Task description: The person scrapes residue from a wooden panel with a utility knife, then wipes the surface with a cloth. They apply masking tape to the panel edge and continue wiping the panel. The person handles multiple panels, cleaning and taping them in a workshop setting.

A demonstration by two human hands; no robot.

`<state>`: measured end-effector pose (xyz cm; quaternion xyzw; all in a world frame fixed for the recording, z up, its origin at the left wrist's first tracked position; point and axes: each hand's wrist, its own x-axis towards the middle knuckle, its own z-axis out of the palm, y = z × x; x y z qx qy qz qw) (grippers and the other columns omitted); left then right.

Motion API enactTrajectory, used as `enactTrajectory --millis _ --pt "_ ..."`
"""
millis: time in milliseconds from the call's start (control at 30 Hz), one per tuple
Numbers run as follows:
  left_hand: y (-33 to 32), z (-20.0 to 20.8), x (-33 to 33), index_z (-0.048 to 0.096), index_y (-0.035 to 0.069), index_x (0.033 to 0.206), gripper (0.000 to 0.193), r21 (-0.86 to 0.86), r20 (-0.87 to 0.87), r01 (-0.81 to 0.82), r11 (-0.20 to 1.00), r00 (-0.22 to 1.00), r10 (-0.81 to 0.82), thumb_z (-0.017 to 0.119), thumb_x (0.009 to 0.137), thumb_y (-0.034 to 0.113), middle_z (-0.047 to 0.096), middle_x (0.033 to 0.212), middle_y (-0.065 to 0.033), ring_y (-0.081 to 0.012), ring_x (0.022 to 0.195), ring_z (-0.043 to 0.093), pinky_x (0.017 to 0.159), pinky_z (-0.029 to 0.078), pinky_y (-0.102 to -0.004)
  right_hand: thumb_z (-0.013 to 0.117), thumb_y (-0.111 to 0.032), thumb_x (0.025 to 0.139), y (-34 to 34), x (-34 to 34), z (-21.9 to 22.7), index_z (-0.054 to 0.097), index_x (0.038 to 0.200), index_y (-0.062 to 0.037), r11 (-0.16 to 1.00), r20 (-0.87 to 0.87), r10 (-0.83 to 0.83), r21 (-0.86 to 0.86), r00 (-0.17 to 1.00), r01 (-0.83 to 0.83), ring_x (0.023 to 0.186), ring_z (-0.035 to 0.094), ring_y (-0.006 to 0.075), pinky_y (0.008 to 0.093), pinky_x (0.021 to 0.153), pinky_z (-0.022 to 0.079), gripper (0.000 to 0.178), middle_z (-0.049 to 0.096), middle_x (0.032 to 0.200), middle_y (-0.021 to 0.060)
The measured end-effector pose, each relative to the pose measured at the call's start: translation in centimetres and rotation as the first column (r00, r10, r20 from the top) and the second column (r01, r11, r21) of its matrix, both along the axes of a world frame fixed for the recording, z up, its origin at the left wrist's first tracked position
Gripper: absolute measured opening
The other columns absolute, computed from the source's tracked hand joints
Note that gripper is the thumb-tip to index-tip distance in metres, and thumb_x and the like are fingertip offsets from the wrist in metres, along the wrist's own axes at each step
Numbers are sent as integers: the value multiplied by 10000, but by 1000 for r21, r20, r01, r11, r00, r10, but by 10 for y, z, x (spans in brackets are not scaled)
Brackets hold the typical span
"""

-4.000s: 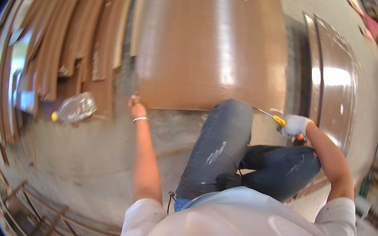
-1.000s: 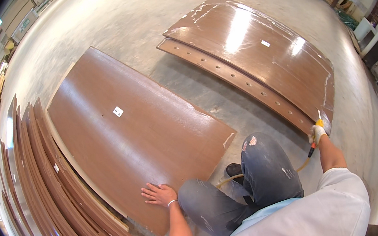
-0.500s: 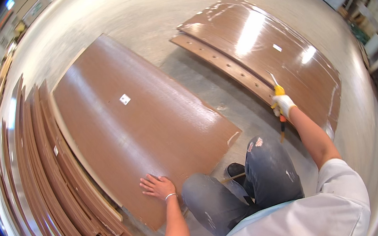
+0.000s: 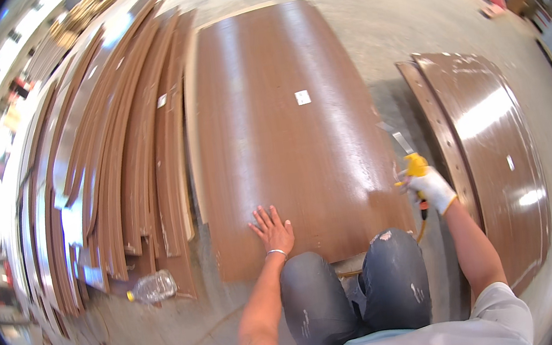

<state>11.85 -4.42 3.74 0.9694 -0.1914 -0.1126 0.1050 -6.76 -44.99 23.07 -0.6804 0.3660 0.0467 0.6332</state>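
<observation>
— Gripped tight: right hand (image 4: 429,187), in a white glove, fingers wrapped around the yellow handle of a scraper (image 4: 411,159), blade pointing up and away from the body.

— Where does the blade sit?

— At the right edge of the big brown panel (image 4: 284,130), which lies flat on the concrete floor (image 4: 365,3). Cannot tell whether the blade tip touches the edge or hangs just off it.

— And the other hand?

— Left hand (image 4: 273,229), bare, fingers spread, palm flat on the near end of that panel. Holds nothing. A thin band at the wrist.

— Posture?

— Person crouched at the panel's near edge, both knees in grey jeans just behind it.

— Surroundings?

— Left of the panel: a fanned stack of long brown strips (image 4: 116,164). A clear plastic bottle (image 4: 152,286) with a yellow cap lies on its side near the foot of the strips. Right of the scraper: a second glossy brown panel (image 4: 500,145), with a narrow strip along its left side. Small white sticker (image 4: 303,97) on the main panel, upper middle.
</observation>
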Motion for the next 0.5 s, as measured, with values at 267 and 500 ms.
enactTrajectory --millis 267,500 --pt "26 30 17 332 156 1671 774 -82 -181 80 993 979 -93 627 998 397 120 1782 -165 -375 1651 26 1317 7 -577 721 -190 978 199 155 -30 720 1239 -37 545 -48 827 310 560 -779 649 647 106 290 594 530 303 703 821 26" --pt "50 29 -76 614 122 1456 509 -270 -412 -381 884 876 252 664 959 219 395 1677 -171 -338 1579 311 1283 242 -536 733 -228 933 264 186 -69 699 1227 -44 728 5 655 265 755 -633 755 700 157 346 694 563 348 737 898 94"
